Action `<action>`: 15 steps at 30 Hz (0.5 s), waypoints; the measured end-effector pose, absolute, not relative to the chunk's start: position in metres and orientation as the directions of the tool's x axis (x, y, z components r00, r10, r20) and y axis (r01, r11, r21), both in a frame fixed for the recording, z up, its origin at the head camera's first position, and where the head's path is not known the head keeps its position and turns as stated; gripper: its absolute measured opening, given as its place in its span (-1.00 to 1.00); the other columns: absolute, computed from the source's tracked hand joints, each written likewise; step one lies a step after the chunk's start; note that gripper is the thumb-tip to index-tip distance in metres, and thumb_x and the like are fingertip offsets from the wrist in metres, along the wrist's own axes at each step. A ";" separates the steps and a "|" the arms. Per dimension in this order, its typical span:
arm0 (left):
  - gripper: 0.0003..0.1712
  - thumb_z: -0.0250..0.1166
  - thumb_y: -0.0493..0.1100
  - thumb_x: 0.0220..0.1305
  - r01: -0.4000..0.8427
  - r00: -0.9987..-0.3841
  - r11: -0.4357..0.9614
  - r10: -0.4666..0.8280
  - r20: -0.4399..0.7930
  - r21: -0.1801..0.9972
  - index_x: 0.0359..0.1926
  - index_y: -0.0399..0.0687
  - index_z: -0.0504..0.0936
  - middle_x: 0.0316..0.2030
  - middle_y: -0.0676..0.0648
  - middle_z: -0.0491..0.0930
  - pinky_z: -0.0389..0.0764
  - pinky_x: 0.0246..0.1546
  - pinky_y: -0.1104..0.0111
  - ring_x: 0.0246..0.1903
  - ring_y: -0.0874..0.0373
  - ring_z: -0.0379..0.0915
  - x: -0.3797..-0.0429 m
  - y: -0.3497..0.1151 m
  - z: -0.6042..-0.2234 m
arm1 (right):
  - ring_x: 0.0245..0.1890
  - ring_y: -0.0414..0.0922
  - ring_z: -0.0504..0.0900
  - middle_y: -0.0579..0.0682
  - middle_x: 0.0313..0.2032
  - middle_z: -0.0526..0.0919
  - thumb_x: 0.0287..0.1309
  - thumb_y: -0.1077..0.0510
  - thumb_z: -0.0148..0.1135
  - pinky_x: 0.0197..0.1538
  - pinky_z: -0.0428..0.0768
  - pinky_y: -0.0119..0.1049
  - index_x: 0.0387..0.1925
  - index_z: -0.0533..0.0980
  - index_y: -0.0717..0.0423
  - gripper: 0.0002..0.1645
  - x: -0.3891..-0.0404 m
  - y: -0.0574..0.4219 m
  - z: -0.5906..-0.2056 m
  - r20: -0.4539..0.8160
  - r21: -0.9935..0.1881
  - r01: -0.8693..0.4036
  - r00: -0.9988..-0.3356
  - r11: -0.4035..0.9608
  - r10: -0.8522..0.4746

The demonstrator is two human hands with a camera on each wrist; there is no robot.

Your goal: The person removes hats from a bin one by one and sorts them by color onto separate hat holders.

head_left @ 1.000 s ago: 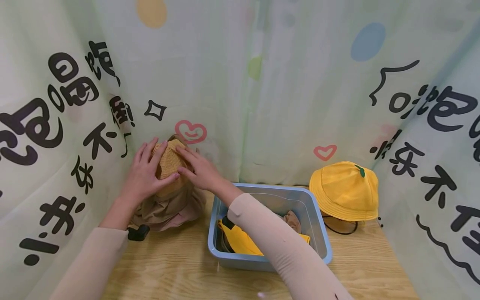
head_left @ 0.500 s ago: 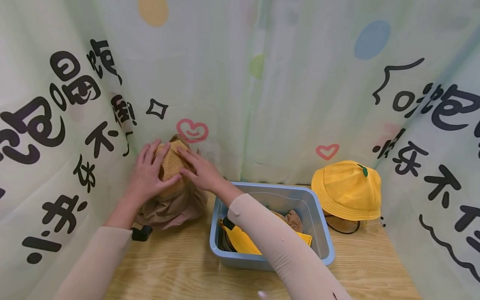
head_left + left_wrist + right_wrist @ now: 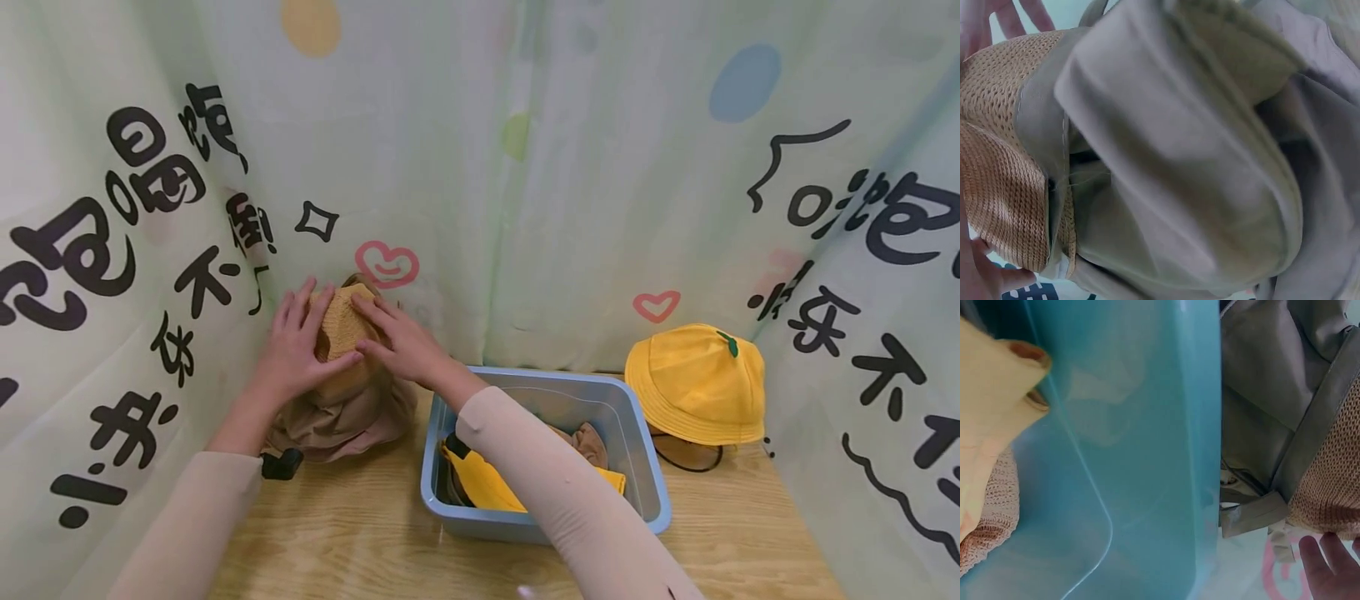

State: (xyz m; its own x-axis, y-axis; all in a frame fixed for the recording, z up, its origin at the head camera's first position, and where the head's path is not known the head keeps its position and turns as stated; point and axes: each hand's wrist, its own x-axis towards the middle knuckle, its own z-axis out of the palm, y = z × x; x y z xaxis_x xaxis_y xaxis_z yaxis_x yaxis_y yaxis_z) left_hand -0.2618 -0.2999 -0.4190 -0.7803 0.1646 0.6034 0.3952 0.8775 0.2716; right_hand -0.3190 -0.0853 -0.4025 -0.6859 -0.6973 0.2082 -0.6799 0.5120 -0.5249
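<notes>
A sun hat with a tan woven crown (image 3: 343, 323) and brown cloth folds (image 3: 352, 425) stands at the left of the table. Against the crown's left side rests my left hand (image 3: 288, 354), fingers spread and thumb across the front. On its right side lies my right hand (image 3: 408, 346), fingers stretched over the top and thumb near the left thumb. The left wrist view has the woven crown (image 3: 1004, 212) beside the hanging cloth (image 3: 1179, 162). In the right wrist view, right-hand fingertips (image 3: 1316, 559) touch the edge of the weave.
Right of the hat, a blue plastic bin (image 3: 645, 467) holds folded yellow cloth (image 3: 487, 483) and a brown woven item (image 3: 588, 446). A yellow bucket hat (image 3: 693, 387) with a green leaf sits beyond the bin, above a black loop (image 3: 686, 467). Printed curtains surround the wooden table (image 3: 360, 533).
</notes>
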 end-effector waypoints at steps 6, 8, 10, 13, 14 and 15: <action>0.22 0.47 0.29 -0.02 0.355 -0.828 0.889 0.155 0.539 0.290 0.56 0.04 0.07 0.53 -0.29 -0.06 0.04 0.33 -0.36 0.41 -0.55 -0.12 -0.262 -0.299 -0.419 | 0.54 0.00 0.07 0.03 0.57 0.01 0.42 -0.20 0.05 0.45 0.22 0.08 0.58 -0.08 -0.41 -0.16 -0.321 -0.089 -0.406 0.205 -0.524 -0.675 -0.692 0.520 -0.692; 0.23 0.47 0.28 -0.03 0.347 -0.835 0.890 0.150 0.530 0.295 0.56 0.07 0.05 0.54 -0.28 -0.09 0.02 0.33 -0.38 0.42 -0.56 -0.16 -0.263 -0.299 -0.421 | 0.54 0.01 0.08 0.03 0.57 0.01 0.42 -0.19 0.06 0.45 0.23 0.08 0.58 -0.07 -0.38 -0.16 -0.321 -0.089 -0.408 0.212 -0.527 -0.676 -0.692 0.515 -0.690; 0.24 0.46 0.31 -0.04 0.343 -0.834 0.892 0.145 0.532 0.294 0.57 0.10 0.04 0.55 -0.27 -0.11 0.02 0.32 -0.39 0.42 -0.57 -0.18 -0.264 -0.298 -0.425 | 0.53 0.03 0.09 0.05 0.56 0.03 0.42 -0.18 0.07 0.44 0.24 0.08 0.58 -0.06 -0.35 -0.15 -0.321 -0.089 -0.410 0.220 -0.528 -0.680 -0.688 0.509 -0.692; 0.23 0.38 0.43 -0.02 0.358 -0.812 0.893 0.153 0.563 0.274 0.56 0.09 0.06 0.54 -0.30 -0.09 0.04 0.29 -0.42 0.41 -0.61 -0.20 -0.266 -0.298 -0.435 | 0.53 0.05 0.09 0.07 0.56 0.03 0.43 -0.16 0.08 0.45 0.23 0.08 0.59 -0.07 -0.32 -0.15 -0.322 -0.089 -0.414 0.205 -0.532 -0.675 -0.688 0.511 -0.696; 0.23 0.34 0.48 -0.01 0.365 -0.803 0.892 0.156 0.575 0.267 0.56 0.08 0.07 0.54 -0.31 -0.09 0.04 0.28 -0.43 0.40 -0.62 -0.20 -0.267 -0.297 -0.439 | 0.53 0.05 0.10 0.08 0.56 0.03 0.43 -0.16 0.07 0.45 0.23 0.07 0.59 -0.07 -0.31 -0.15 -0.322 -0.088 -0.416 0.197 -0.533 -0.672 -0.689 0.514 -0.697; 0.23 0.29 0.53 0.00 0.371 -0.795 0.891 0.160 0.585 0.261 0.56 0.07 0.08 0.53 -0.33 -0.08 0.04 0.26 -0.45 0.39 -0.64 -0.21 -0.268 -0.297 -0.442 | 0.53 0.06 0.10 0.09 0.56 0.02 0.44 -0.15 0.07 0.45 0.22 0.07 0.59 -0.08 -0.31 -0.15 -0.323 -0.088 -0.418 0.189 -0.534 -0.671 -0.688 0.515 -0.701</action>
